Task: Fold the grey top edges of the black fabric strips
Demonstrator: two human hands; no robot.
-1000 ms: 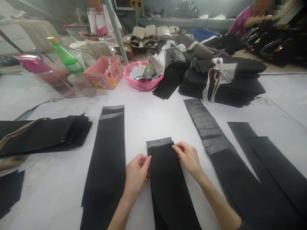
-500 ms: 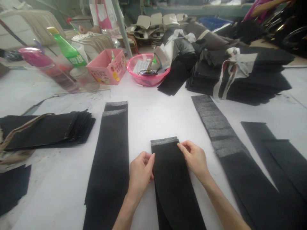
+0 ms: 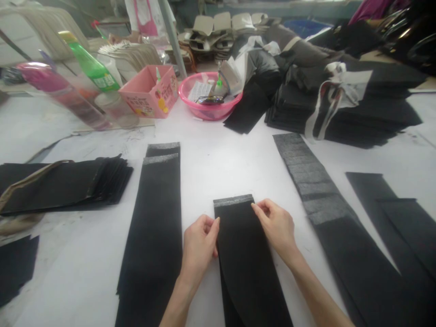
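A black strip of sheet material [image 3: 243,254] lies before me on the white table, with a narrow greyish band across its far end. It seems to rest on another black strip, whose edge shows at the lower left. My left hand [image 3: 200,243] pinches its left edge between thumb and fingers. On the opposite side, near the far right corner, my right hand [image 3: 276,225] pinches the right edge. To the left lie overlapping black strips [image 3: 153,227] with grey ends. On the right, a fanned row of black strips [image 3: 320,200] shows several grey bands.
A tied pile of black pieces [image 3: 347,109] stands at the back right. Behind my hands are a pink basin [image 3: 211,111], a pink box [image 3: 150,97] and a green bottle [image 3: 90,63]. A stack of black pieces [image 3: 68,184] lies left. A person [image 3: 145,18] is at the back.
My view has shifted slightly, so the surroundings sit a little differently in the picture. Both hands keep their pinch on the black strip at the same place.
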